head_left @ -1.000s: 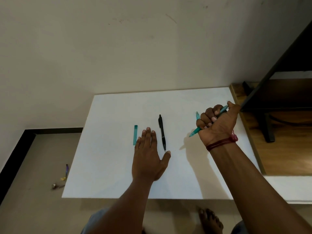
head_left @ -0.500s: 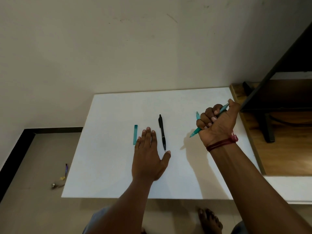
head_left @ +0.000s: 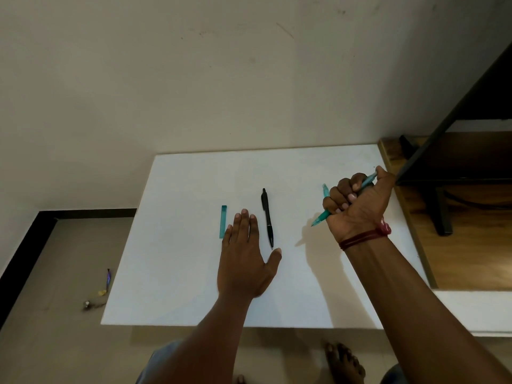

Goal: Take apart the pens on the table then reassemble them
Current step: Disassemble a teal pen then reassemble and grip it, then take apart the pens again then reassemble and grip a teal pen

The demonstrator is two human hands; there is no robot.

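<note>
Gripping a teal pen (head_left: 320, 218) in a closed fist, the right grip (head_left: 357, 206) sits over the right side of the white bench (head_left: 180, 273). Pen tilted, tip pointing down-left, back end sticking out by the thumb. Second teal piece (head_left: 325, 189) shows just beyond the knuckles; can't tell if it's held or lying on the bench. Left grip (head_left: 243, 259) released, flat palm-down on the bench, fingers straight. Black pen (head_left: 267, 217) lies just right of its fingers, teal cap (head_left: 223, 221) just left. Red thread (head_left: 365, 236) on right wrist.
</note>
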